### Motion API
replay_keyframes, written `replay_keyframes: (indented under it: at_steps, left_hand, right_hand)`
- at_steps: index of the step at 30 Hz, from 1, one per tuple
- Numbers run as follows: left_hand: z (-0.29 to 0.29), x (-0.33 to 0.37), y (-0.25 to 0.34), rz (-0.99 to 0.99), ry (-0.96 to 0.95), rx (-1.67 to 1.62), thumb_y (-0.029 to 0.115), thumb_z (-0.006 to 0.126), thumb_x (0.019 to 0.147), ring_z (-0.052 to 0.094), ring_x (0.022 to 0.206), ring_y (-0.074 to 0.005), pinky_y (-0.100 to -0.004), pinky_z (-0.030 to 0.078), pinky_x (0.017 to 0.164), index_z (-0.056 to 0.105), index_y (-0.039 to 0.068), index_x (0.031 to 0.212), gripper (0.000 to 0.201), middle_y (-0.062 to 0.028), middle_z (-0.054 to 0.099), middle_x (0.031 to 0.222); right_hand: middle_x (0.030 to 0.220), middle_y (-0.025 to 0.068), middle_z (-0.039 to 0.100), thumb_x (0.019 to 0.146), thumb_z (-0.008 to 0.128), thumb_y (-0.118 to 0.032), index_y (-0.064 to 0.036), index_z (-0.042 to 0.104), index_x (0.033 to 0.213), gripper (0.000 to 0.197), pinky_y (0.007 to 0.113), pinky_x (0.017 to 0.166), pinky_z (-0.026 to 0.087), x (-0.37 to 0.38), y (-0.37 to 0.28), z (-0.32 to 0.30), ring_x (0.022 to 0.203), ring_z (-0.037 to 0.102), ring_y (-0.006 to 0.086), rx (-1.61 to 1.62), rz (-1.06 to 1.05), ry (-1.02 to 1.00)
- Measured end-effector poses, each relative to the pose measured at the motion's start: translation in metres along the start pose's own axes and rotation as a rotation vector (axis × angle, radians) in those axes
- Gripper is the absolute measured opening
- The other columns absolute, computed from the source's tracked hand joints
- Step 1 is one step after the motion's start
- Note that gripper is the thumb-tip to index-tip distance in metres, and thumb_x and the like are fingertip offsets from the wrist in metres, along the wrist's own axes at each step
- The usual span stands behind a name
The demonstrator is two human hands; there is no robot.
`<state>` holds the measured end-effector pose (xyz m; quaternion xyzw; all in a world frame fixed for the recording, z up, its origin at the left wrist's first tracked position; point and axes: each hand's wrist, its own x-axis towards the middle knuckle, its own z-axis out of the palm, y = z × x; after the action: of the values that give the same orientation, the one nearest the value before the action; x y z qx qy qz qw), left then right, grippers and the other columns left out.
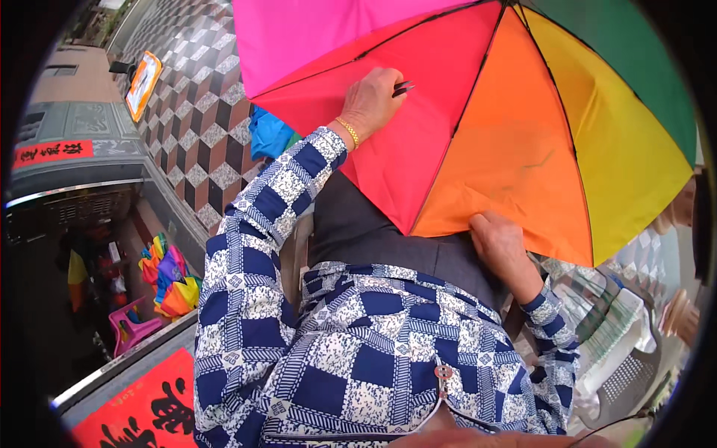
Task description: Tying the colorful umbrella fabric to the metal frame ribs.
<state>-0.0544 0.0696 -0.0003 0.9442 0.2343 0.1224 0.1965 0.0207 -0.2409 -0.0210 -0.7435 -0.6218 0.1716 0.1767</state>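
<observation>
An open rainbow umbrella (pixel 515 160) lies across my lap with its dark ribs facing me. Its pink, red, orange, yellow and green panels spread out from the hub at the top of the view. My left hand (pixel 371 101) is closed over the red panel, gripping a small dark tool (pixel 403 89) with two pointed tips; most of it is hidden in the hand. At the near hem of the orange panel, my right hand (pixel 502 246) pinches the fabric, thumb on top. A short dark line, perhaps loose thread, shows on the orange cloth.
Blue folded fabric (pixel 269 134) lies beyond my left forearm on the patterned tile floor (pixel 198 112). Left of me is a doorway with bunched rainbow fabric (pixel 172 280) and a pink plastic stool (pixel 133 327). A grey perforated plastic chair (pixel 624 377) stands at right, with cloth on it.
</observation>
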Motion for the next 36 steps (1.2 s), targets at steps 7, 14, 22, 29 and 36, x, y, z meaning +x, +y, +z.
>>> replay_keyframes:
  at_steps: [7,14,22,29,36]
  left_hand:
    - [-0.017,0.004,-0.044,-0.146,0.204,0.489,0.018,0.066,0.075,0.059,0.085,-0.0352,-0.0449,0.049,0.067,0.05,0.007,0.102,0.033,-0.0153,0.053,0.101]
    - [-0.008,-0.002,-0.057,-0.035,0.106,0.552,0.012,0.05,0.08,0.061,0.074,-0.037,-0.0481,0.049,0.063,0.048,0.003,0.09,0.013,-0.018,0.057,0.084]
    - [-0.022,-0.013,-0.032,-0.113,-0.088,0.537,0.015,0.058,0.075,0.061,0.076,-0.0363,-0.0468,0.048,0.066,0.056,0.003,0.083,0.015,-0.0189,0.061,0.078]
    - [-0.036,-0.018,-0.018,-0.128,-0.252,0.493,0.014,0.058,0.074,0.061,0.077,-0.0363,-0.0471,0.047,0.065,0.061,0.004,0.082,0.013,-0.0196,0.061,0.076]
    - [-0.033,0.009,0.005,0.029,-0.062,0.19,0.018,0.062,0.076,0.06,0.067,-0.0321,-0.0405,0.048,0.062,0.059,0.001,0.08,0.018,-0.0153,0.061,0.07]
  right_hand:
    - [0.069,0.0077,0.058,0.075,0.06,-0.004,-0.0021,0.057,0.078,0.006,0.028,0.054,0.044,-0.012,0.06,-0.043,0.058,0.056,0.0192,0.319,0.136,0.474]
    - [0.068,-0.0072,0.052,0.076,0.061,-0.003,-0.0006,0.06,0.078,0.004,0.017,0.054,0.036,-0.051,0.067,-0.078,0.063,0.046,0.0009,0.884,0.337,0.282]
    - [0.07,-0.003,0.057,0.073,0.063,-0.002,-0.0014,0.061,0.08,0.006,0.018,0.056,0.039,-0.091,0.115,-0.079,0.065,0.05,0.0029,1.129,0.552,-0.209]
    - [0.075,-0.0021,0.059,0.074,0.066,-0.008,-0.0019,0.063,0.085,0.012,0.019,0.057,0.041,-0.087,0.144,-0.076,0.067,0.052,0.004,1.037,0.394,-0.444]
    - [0.073,-0.0021,0.053,0.085,0.053,-0.011,-0.0021,0.055,0.09,0.011,0.021,0.06,0.045,-0.021,0.098,-0.13,0.065,0.052,0.0073,0.948,0.362,-0.282]
